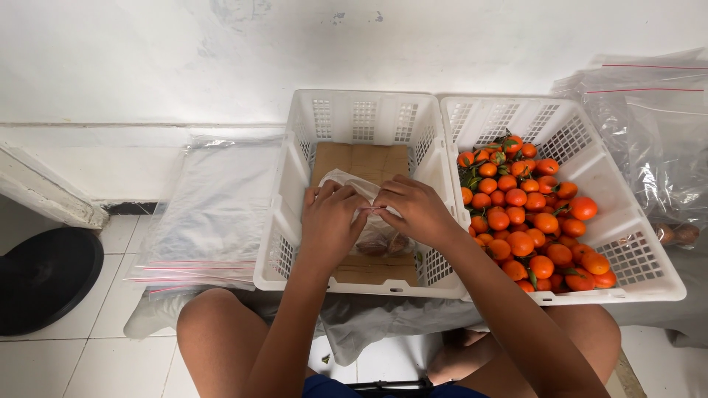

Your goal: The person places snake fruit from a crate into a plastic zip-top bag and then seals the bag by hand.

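Both my hands meet over the left white crate (pixel 291 184), which has a cardboard sheet (pixel 361 158) on its floor. My left hand (pixel 330 221) and my right hand (pixel 417 210) pinch the top edge of a clear plastic bag (pixel 346 180) between their fingertips. The bag rests in the crate, and something brownish-orange shows inside it below my hands. The right white crate (pixel 627 221) holds a heap of small orange tangerines (pixel 527 214), some with green leaves.
A stack of flat clear zip bags (pixel 214 214) lies left of the crates. More clear bags (pixel 649 125) lean against the wall at right. A black round object (pixel 44 276) sits on the tiled floor at left. My bare knees are below the crates.
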